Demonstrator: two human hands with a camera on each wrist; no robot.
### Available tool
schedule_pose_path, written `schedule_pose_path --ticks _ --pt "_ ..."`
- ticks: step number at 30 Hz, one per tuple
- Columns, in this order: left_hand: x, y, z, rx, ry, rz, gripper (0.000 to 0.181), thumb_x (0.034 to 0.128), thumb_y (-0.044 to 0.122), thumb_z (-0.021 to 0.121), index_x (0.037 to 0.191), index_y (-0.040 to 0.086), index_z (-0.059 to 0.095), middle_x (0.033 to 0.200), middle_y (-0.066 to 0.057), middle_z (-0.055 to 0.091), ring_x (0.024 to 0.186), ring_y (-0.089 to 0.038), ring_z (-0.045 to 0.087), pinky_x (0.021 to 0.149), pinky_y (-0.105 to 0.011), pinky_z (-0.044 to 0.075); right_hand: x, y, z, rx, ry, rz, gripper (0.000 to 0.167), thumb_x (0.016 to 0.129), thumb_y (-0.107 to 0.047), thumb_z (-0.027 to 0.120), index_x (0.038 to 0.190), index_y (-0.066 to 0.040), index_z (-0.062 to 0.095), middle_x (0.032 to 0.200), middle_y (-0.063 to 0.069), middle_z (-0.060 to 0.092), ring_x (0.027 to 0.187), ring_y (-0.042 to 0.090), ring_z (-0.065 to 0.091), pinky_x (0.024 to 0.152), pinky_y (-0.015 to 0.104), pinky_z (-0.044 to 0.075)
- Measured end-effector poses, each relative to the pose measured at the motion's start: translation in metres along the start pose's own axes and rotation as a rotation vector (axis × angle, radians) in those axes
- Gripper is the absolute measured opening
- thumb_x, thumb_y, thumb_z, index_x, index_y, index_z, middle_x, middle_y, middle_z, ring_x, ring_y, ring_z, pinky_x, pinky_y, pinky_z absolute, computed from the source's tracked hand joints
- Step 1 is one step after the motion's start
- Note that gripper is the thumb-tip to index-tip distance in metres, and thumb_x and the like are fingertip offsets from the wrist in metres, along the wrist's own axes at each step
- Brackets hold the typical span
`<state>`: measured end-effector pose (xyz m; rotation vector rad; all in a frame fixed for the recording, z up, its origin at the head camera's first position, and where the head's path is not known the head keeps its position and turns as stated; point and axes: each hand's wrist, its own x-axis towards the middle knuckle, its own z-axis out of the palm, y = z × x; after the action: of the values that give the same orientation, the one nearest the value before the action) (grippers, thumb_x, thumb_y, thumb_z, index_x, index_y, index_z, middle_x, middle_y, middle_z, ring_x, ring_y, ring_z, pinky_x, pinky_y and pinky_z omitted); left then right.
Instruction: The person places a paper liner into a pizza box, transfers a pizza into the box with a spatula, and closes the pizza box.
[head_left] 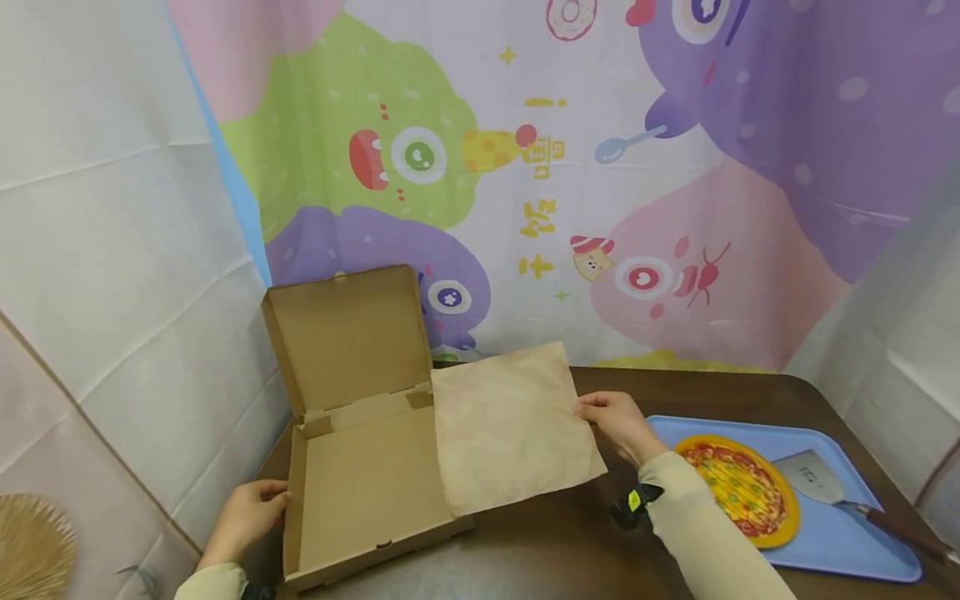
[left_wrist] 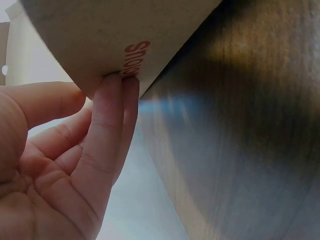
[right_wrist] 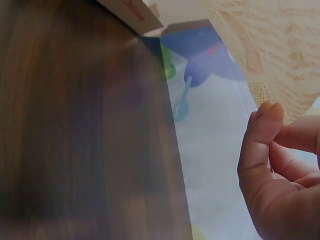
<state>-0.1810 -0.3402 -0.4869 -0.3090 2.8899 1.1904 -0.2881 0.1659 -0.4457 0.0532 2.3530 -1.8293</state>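
Observation:
A brown cardboard pizza box [head_left: 375, 492] stands with its lid [head_left: 352, 337] raised at the back. My left hand [head_left: 249, 518] is at the box's left side; in the left wrist view, fairly straight fingers [left_wrist: 102, 125] touch its outer wall, which bears red lettering, and the thumb is at an edge. My right hand [head_left: 618, 421] pinches the right edge of a square sheet of brown paper [head_left: 517, 429] between thumb and fingers. The sheet hangs tilted over the box's right part, hiding that side. Print shows on the paper's other face in the right wrist view.
On the right, a blue tray [head_left: 840, 550] holds a toy-like pizza [head_left: 738, 492] on a yellow round base and a pizza server [head_left: 813, 477] with a dark handle. A printed cloth [head_left: 555, 325] hangs behind the dark wooden table [head_left: 555, 554]. A straw-coloured woven item [head_left: 33, 546] is at far left.

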Motion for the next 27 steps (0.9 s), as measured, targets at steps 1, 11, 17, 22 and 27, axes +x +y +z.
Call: schedule_pose_path --ticks 1,11,17,22,27 --pt "0.000 0.000 0.000 -0.001 0.002 0.001 0.036 0.0927 0.006 0.055 0.116 -0.021 0.058 0.092 -0.026 0.071 0.065 -0.016 0.067 0.058 -0.025 0.053 0.001 -0.002 0.004 -0.001 -0.001 0.000 0.025 0.094 -0.007 0.062 0.110 0.011 0.063 0.083 0.000 0.063 0.069 0.009 0.058 0.063 0.023 0.052" --pt "0.000 0.000 0.000 -0.030 0.002 -0.010 0.037 0.0935 0.005 0.053 0.117 -0.022 0.056 0.099 -0.030 0.070 0.068 -0.018 0.069 0.059 -0.026 0.055 0.014 -0.009 0.042 -0.050 0.016 -0.018 0.021 0.091 -0.007 0.064 0.105 0.008 0.068 0.080 0.001 0.062 0.065 0.011 0.053 0.063 0.028 0.048" --pt "-0.001 -0.001 -0.001 -0.019 0.008 -0.018 0.037 0.0943 0.007 0.055 0.118 -0.021 0.057 0.098 -0.028 0.070 0.069 -0.016 0.068 0.059 -0.024 0.054 0.016 -0.009 0.070 -0.070 0.019 -0.031 0.017 0.090 -0.004 0.065 0.101 0.007 0.070 0.088 0.009 0.067 0.067 0.012 0.055 0.064 0.029 0.050" --pt "-0.002 -0.005 0.001 -0.021 0.035 0.012 0.036 0.0914 0.008 0.055 0.114 -0.020 0.060 0.093 -0.025 0.072 0.066 -0.013 0.067 0.059 -0.026 0.053 0.015 -0.008 0.091 -0.072 0.008 -0.025 0.015 0.089 -0.005 0.065 0.098 0.006 0.072 0.095 0.012 0.069 0.074 0.015 0.058 0.072 0.035 0.055" --pt "-0.001 -0.006 0.002 0.003 0.047 0.033 0.035 0.0901 0.009 0.056 0.112 -0.017 0.063 0.094 -0.023 0.072 0.067 -0.009 0.064 0.061 -0.026 0.052 0.017 -0.009 0.107 -0.068 0.000 -0.028 0.016 0.090 -0.005 0.065 0.099 0.005 0.072 0.099 0.014 0.069 0.074 0.015 0.058 0.073 0.037 0.055"
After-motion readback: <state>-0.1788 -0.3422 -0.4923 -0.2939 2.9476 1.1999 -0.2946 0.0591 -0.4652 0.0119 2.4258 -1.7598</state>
